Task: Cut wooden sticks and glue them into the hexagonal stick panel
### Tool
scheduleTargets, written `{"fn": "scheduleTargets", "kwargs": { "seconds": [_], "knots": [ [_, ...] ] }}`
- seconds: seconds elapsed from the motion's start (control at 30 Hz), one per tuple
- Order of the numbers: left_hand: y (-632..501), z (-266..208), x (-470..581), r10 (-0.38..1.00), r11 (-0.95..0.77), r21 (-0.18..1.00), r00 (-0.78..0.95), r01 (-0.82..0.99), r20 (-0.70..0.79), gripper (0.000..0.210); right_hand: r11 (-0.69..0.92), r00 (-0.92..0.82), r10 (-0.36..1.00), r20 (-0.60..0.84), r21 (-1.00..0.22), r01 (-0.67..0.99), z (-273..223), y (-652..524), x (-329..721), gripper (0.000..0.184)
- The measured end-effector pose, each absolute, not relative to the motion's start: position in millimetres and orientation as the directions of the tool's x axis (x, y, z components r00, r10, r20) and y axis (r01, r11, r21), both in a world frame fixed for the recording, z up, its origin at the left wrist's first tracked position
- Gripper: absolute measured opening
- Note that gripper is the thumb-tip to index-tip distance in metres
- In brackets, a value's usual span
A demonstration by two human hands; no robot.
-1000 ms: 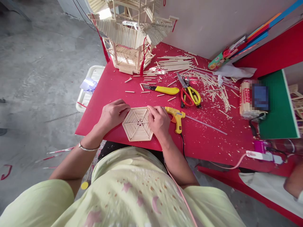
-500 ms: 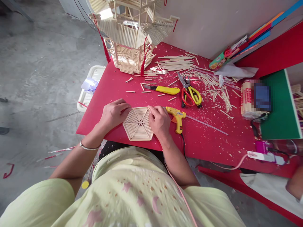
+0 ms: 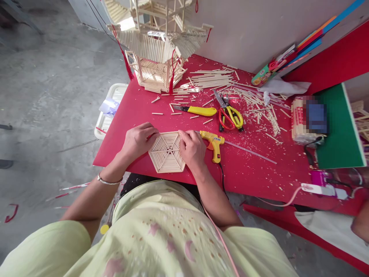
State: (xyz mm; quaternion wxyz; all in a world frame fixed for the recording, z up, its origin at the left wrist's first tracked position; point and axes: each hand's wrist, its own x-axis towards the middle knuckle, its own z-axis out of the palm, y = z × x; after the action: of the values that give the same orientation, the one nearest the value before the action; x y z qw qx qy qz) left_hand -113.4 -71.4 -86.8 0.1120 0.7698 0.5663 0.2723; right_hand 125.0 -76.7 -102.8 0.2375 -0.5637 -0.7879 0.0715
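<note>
panel [image 3: 165,163]: hexagonal, flat, assembled from thin, pale wooden sticks. six spokes radiate from the centre and divide the face into triangular sectors. each sector is filled with sticks laid side by side, parallel to its outer edge and shortening toward the middle, so that the surface reads as ribbed, nested hexagons. small dark gaps show around the hub. location: flat on the red tabletop [image 3: 250,177], at the near edge, between the two hands.

left hand [image 3: 140,139]: fingers and thumb drawn together, pinching the panel at its upper left corner. right hand [image 3: 192,150]: fingers curled, thumb and forefinger gripping the upper right corner; the hand covers part of the right edge.

glue gun [image 3: 212,137]: yellow plastic body, lying on its side just beside the right hand; a translucent glue stick [image 3: 250,152] extends from its rear. utility knife [image 3: 203,111]: ridged yellow handle, dark front section, lying beyond the panel. scissors [image 3: 220,99]: grey metal blades, resting among looped red and yellow handles. loose sticks [image 3: 213,80]: smooth, straight, heaped near the wall amid pale crumbs. tiered model [image 3: 144,44]: same stick material, slatted sloping roof, red fibre tassels [image 3: 171,80] hanging from its corners.
</note>
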Motion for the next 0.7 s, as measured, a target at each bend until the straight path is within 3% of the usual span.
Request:
{"fn": "scheduleTargets", "kwargs": {
  "seconds": [0.17,0.3,0.37,0.43,0.53,0.7],
  "knots": [
    [-73.1,-74.8,-117.7,0.917,-0.332,0.528,0.135,0.782,0.377,0.026,0.397,-0.238,0.874,0.424,-0.340,0.852,-65.1,-88.9,143.6,0.039],
    [-59.7,-53.5,-103.5,0.934,-0.312,0.776,0.026,0.548,0.357,0.019,0.222,-0.080,0.890,0.449,-0.275,0.935,-33.5,-51.0,204.2,0.040],
    [-49.0,-42.2,-87.6,0.970,-0.221,0.922,-0.023,0.318,0.240,0.020,0.068,0.011,0.930,0.367,-0.203,0.977,-28.4,-16.9,239.8,0.047],
    [-37.9,-32.5,-69.5,0.994,-0.111,0.992,-0.008,0.063,0.112,0.023,-0.038,0.064,0.982,0.179,-0.146,0.989,-30.3,16.6,266.7,0.062],
    [-23.9,-22.4,-45.5,0.999,-0.024,0.993,0.043,-0.115,0.029,0.027,-0.040,0.037,0.999,-0.029,-0.103,0.994,-38.6,50.8,282.7,0.071],
    [-12.3,-16.1,-25.4,0.994,0.076,0.959,0.098,-0.273,-0.051,0.037,-0.066,0.054,0.995,-0.081,-0.161,0.985,-44.5,60.8,285.1,0.071]
  ]
}}
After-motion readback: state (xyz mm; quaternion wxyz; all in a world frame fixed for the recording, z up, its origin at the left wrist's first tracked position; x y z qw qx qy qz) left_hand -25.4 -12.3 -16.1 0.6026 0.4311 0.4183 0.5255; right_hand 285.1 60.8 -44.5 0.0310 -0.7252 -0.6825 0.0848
